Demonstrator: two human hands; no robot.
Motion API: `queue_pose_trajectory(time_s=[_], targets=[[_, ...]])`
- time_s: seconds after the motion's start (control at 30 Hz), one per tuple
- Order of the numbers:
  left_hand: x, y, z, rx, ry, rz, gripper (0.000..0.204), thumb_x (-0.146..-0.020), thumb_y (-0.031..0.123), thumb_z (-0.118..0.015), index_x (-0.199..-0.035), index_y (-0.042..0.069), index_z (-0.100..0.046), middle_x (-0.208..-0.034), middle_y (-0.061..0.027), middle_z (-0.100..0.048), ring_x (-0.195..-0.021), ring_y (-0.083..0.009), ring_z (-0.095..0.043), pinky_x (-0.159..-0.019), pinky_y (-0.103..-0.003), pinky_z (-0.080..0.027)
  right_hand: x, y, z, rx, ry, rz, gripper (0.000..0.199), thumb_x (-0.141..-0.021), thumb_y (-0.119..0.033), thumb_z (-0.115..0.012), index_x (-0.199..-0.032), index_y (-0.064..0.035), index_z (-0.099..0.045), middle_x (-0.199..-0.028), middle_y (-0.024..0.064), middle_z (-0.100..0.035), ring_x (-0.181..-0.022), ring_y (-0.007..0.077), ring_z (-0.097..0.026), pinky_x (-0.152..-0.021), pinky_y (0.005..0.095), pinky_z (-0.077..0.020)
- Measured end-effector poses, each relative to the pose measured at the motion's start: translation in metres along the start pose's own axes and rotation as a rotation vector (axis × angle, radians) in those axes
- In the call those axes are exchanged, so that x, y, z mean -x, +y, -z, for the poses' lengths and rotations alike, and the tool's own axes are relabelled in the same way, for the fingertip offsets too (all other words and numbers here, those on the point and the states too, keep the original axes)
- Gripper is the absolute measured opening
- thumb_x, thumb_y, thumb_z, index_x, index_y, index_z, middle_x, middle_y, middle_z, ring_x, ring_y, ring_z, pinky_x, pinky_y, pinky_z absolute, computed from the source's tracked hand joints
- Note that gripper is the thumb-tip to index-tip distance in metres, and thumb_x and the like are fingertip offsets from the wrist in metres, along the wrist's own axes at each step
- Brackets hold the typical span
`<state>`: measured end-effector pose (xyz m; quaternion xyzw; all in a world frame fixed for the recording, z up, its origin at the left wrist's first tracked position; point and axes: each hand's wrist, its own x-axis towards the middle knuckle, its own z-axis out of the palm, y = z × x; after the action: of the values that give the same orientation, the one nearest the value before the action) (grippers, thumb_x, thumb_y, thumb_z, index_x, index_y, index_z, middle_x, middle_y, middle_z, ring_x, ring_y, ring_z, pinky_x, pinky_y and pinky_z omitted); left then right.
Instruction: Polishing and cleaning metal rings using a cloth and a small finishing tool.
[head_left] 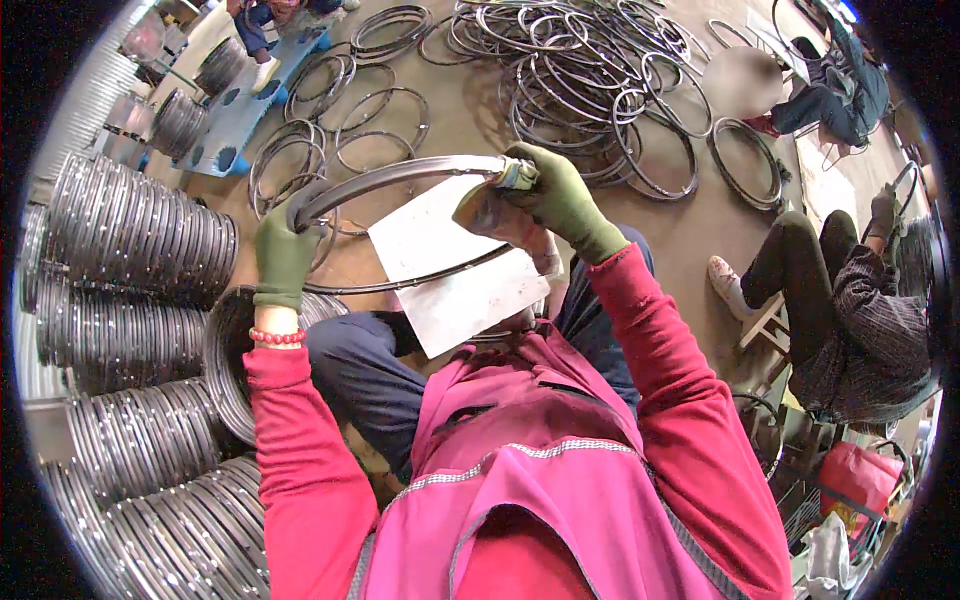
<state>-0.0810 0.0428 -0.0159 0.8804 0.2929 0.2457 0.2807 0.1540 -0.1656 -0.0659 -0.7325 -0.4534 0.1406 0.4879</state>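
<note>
I hold a dark metal wheel rim (400, 175) up in front of me over my lap. My left hand (282, 255), in a green glove, grips the rim's left side. My right hand (560, 195), also gloved green, is closed on the rim's upper right, where a small roll-like piece (518, 175) sits against the rim. A flat pale sheet (455, 270) lies behind the rim on my knees. My sleeves are red and I wear a pink vest.
Stacks of upright rims (130, 230) line my left side. Many loose rims (590, 70) lie on the floor ahead, some by a blue pallet (235, 115). Two seated people (850, 310) work at the right. A red bag (858, 475) sits at lower right.
</note>
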Motion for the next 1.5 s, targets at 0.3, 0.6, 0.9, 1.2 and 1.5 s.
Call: queue_pose_trajectory(time_s=[0.3,0.6,0.9,1.2,1.5], targets=[[-0.009,0.034,-0.025,-0.243,-0.028,-0.271,0.034,-0.069,0.006,-0.063,-0.103,0.007,-0.063,-0.085,-0.0170,-0.063,-0.077,-0.0309,-0.062,-0.066,-0.036,-0.048,-0.020,-0.100,-0.036,0.560,-0.092,0.462,0.019,-0.070,-0.015,-0.059,-0.088,-0.0089,-0.058,-0.080,0.0108,-0.062,-0.073,0.0279,-0.064,-0.060,0.0367,-0.0511],[0.009,-0.055,0.012,-0.014,0.124,-0.025,0.042,-0.070,0.003,-0.061,-0.112,0.006,-0.060,-0.089,-0.0032,-0.066,-0.074,-0.0082,-0.059,-0.065,-0.023,-0.047,0.015,0.052,-0.030,-0.435,0.051,-0.074,0.040,-0.067,-0.008,-0.076,-0.101,-0.0040,-0.054,-0.086,-0.0020,-0.057,-0.079,0.0066,-0.051,-0.070,0.0236,-0.0469],[-0.022,-0.047,-0.001,0.101,-0.008,-0.157,0.040,-0.067,0.005,-0.066,-0.108,0.006,-0.062,-0.075,-0.0057,-0.064,-0.063,-0.0113,-0.055,-0.060,-0.027,-0.045,0.022,0.065,-0.017,-0.783,0.033,-0.137,0.036,-0.071,-0.003,-0.073,-0.102,-0.0039,-0.055,-0.091,0.0002,-0.061,-0.081,0.0075,-0.056,-0.073,0.0228,-0.0485],[-0.022,-0.003,0.030,0.134,-0.453,-0.006,0.055,-0.076,0.015,-0.068,-0.125,0.004,-0.046,-0.110,-0.0063,-0.057,-0.100,-0.0135,-0.052,-0.089,-0.028,-0.042,-0.019,0.004,0.054,-0.247,0.057,0.332,0.035,-0.071,-0.018,-0.072,-0.101,-0.0055,-0.060,-0.088,0.0034,-0.065,-0.078,0.0128,-0.061,-0.072,0.0269,-0.0495],[-0.029,0.090,-0.029,-0.207,-0.363,-0.462,0.069,-0.072,0.024,-0.072,-0.129,0.005,-0.038,-0.123,-0.0161,-0.048,-0.109,-0.0220,-0.052,-0.092,-0.032,-0.042,-0.028,-0.054,0.007,-0.192,-0.172,0.403,0.045,-0.068,-0.024,-0.072,-0.107,-0.0047,-0.059,-0.089,0.0075,-0.066,-0.078,0.0211,-0.063,-0.072,0.0309,-0.0498]])
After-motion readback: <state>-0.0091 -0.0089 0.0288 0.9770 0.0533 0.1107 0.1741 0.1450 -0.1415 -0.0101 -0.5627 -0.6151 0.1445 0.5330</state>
